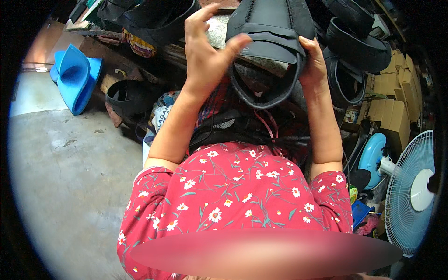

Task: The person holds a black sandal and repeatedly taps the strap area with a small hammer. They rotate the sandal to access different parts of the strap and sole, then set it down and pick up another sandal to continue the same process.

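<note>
A black shoe upper (268, 35) with a padded collar and a raised seam lies across a pale stone slab (217, 31), its round opening toward me. My right hand (315, 65) grips its right edge, thumb on top and fingers hidden underneath. Raised at the left side of the upper is my left hand (205, 51), fingers apart and slightly blurred, holding nothing. Its thumb points across the upper's edge; whether it touches cannot be made out.
More black shoe uppers (357, 44) are piled at the right, and others (149, 18) at the upper left. Blue foam sheets (77, 77) stand on the left floor. Cardboard boxes (394, 112) and a white fan (410, 191) with a blue base are at the right.
</note>
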{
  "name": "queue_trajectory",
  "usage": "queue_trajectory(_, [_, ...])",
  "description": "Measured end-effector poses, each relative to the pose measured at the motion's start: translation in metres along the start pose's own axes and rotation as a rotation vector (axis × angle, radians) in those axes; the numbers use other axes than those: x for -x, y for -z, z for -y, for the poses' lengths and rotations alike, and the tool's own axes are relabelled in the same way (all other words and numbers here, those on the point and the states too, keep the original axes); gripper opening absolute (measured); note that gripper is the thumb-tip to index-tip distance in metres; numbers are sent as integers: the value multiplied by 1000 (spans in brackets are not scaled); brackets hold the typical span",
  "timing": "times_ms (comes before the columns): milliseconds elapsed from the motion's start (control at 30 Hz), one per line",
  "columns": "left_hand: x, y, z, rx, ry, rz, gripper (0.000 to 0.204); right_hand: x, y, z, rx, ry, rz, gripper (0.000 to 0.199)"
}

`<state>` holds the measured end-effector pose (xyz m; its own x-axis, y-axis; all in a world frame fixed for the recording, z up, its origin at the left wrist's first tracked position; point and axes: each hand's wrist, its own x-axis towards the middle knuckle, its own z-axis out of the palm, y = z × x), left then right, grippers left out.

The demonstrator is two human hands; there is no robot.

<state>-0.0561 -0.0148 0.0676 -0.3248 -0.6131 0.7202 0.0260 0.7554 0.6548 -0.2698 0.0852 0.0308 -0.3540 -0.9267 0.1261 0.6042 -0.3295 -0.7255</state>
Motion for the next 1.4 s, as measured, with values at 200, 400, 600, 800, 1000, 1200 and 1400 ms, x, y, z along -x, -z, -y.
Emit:
queue_trajectory(200, [3, -8, -38, -336, -477, 216, 23, 5, -11, -6, 26, 34, 95, 32])
queue_trajectory(400, [4, -9, -33, -205, -347, 204, 15, 4, -12, -8, 122, 37, 41, 42])
queue_trajectory(600, [5, 3, -15, -86, -183, 78, 41, 10, -11, 1, 59, 69, -31, 47])
queue_trajectory(800, [10, 13, 13, 1084, 915, 259, 51, 6, -8, 8, 134, 47, 6, 54])
queue_trajectory(1000, [3, 12, 14, 1113, 803, 323, 45, 3, -5, 8, 87, 14, 51, 55])
queue_trajectory(1200, [4, 7, 7, 1269, 746, 244, 52, 8, -7, 11, 90, 60, -9, 58])
queue_trajectory(1400, [4, 10, 15, 1212, 794, 291, 57, 6, -14, 20, 216, 1, 33, 59])
